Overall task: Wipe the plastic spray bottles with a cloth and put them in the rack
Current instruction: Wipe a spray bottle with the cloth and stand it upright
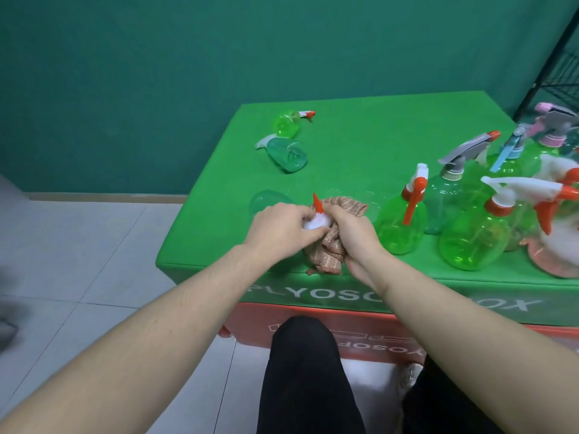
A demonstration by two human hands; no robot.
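Observation:
A green spray bottle (266, 200) lies on its side near the table's front left; its white head and orange trigger poke up between my hands. My left hand (282, 228) grips the bottle's white head. My right hand (352, 238) is closed on a brown patterned cloth (332, 245) pressed against the head. Two more bottles lie on the table farther back: a bright green bottle (288, 122) and a teal bottle (286, 153). Several upright bottles (404, 217) stand crowded at the right. Black wire rack (554, 73) stands at the far right, mostly out of frame.
The table (376, 142) is covered in green fabric over a red box. Its front edge runs just under my hands. My dark-clothed knee (304, 355) is below the table front. Grey tiled floor (78, 245) lies to the left, a teal wall behind.

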